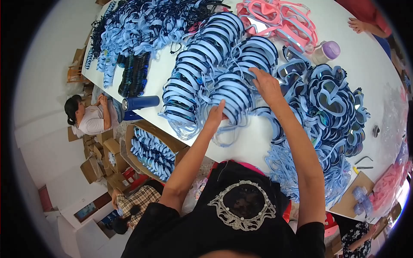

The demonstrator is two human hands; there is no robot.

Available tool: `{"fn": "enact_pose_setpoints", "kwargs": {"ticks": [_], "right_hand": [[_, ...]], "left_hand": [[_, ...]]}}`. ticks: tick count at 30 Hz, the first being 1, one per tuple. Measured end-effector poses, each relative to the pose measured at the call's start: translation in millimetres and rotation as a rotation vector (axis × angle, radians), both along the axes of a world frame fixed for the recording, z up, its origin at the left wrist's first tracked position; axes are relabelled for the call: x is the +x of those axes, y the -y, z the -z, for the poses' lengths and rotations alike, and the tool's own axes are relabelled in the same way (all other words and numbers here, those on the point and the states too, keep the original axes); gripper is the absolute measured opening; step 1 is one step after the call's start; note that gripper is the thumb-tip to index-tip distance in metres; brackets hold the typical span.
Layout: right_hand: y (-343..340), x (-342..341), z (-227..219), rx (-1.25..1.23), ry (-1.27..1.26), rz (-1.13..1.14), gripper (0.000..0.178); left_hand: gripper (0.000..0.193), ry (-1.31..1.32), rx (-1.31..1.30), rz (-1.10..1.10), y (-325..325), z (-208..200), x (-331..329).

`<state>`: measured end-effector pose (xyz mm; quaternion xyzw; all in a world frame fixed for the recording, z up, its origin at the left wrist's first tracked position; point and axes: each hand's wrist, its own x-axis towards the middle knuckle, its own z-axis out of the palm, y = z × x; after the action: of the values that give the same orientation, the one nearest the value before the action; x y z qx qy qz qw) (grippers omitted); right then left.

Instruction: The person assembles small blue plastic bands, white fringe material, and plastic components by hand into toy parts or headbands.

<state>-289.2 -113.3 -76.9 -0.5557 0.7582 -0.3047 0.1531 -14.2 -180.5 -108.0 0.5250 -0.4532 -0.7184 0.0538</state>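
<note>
Light-blue goggles with dark lenses stand packed in long rows on the white table in front of me. My left hand is closed on the near end of the shorter row of goggles, thumb up along its edge. Over the right side of this row my right hand reaches with fingers stretched apart, nothing visible gripped in it. To the left runs a longer, curved row of goggles. Clear loose straps hang from the row ends. A heap of loose goggles lies to my right.
Pale-blue straps are bunched at the near right edge. Pink goggles, a purple-lidded bottle and a blue flask stand around the rows. An open carton of goggles sits below the table's left side. Other people are nearby.
</note>
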Motion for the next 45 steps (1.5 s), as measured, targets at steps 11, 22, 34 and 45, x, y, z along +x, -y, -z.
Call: {"fn": "enact_pose_setpoints", "kwargs": {"ticks": [11,22,34,45], "right_hand": [[-76,26,-28,-0.332,0.271,0.218,0.028],[-259,124,-39,0.002,0.562,0.643,0.027],[-238,131,21,0.200,0.247,0.651,0.031],[-285,152,11,0.030,0.243,0.454,0.033]], "left_hand": [[0.065,-0.182,0.205,-0.191,20,4,-27],[0.038,-0.271,0.214,-0.362,-53,-29,20],[0.021,-0.331,-0.861,0.369,-109,-87,-62],[0.055,-0.192,-1.097,1.419,-124,-57,-104]]}}
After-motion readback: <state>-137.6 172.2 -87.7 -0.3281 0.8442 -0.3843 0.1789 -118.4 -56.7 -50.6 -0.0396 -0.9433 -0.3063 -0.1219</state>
